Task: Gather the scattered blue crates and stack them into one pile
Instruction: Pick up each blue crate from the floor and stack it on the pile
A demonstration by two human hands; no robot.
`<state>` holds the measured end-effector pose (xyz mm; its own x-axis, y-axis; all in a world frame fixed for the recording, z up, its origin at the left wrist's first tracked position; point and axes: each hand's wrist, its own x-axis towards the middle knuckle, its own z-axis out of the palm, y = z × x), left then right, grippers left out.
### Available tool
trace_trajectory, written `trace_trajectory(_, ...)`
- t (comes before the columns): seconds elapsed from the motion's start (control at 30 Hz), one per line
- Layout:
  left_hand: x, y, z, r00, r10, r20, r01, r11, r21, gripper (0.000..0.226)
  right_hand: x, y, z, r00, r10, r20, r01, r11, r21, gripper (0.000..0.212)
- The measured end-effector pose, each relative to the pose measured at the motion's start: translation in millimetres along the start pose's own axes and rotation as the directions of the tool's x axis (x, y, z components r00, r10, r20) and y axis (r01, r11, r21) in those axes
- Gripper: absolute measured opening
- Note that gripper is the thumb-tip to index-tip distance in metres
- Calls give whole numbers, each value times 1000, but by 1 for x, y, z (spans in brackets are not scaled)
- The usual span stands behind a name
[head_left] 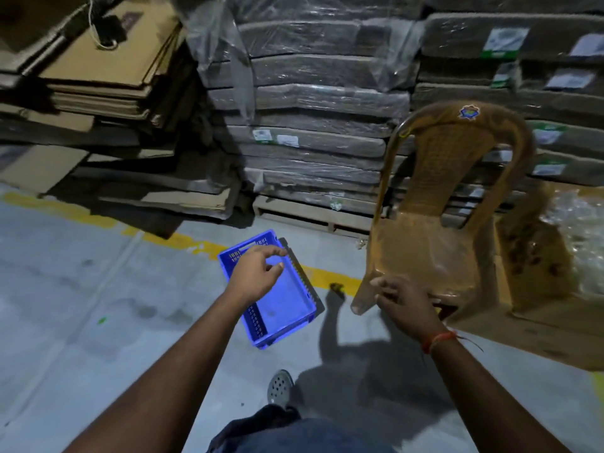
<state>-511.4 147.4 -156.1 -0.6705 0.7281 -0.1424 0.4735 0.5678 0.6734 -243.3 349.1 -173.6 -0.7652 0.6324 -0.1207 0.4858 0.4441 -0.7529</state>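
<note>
One blue plastic crate [284, 305] lies on the grey concrete floor just ahead of me, empty, with slotted walls. My left hand [256, 273] hovers above its far half, fingers apart and loosely curled, holding nothing. My right hand [403, 300] is out to the right of the crate, in front of the chair's seat edge, fingers spread and empty. No other blue crate is in view.
A brown plastic chair [438, 204] stands right of the crate. Behind are wrapped bundles on a wooden pallet [294, 210] and flattened cardboard stacks [108, 93] at the left. A yellow floor line [183, 240] runs past the crate. My grey shoe [279, 385] is below.
</note>
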Motion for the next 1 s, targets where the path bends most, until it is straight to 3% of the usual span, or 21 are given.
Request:
trace_trajectory(0.2,48,-22,-32,998,5,61,-8,999,53,29,57,-20,26,999,42,25,-41,999,-6,28)
trace_trajectory(0.57,148,-53,-59,983,-122,138,101,984,147,30,194,-16,64,993,12,114,-14,1000,19,29)
trace_trajectory(0.87,237,-80,-86,976,-81,201,47,984,172,30,269,-40,85,1000,2,30,-1,999,-33,28)
trace_trajectory(1.0,297,-112,-88,969,-29,244,-3,992,129,28,280,-61,119,992,35,-119,-44,996,-80,29)
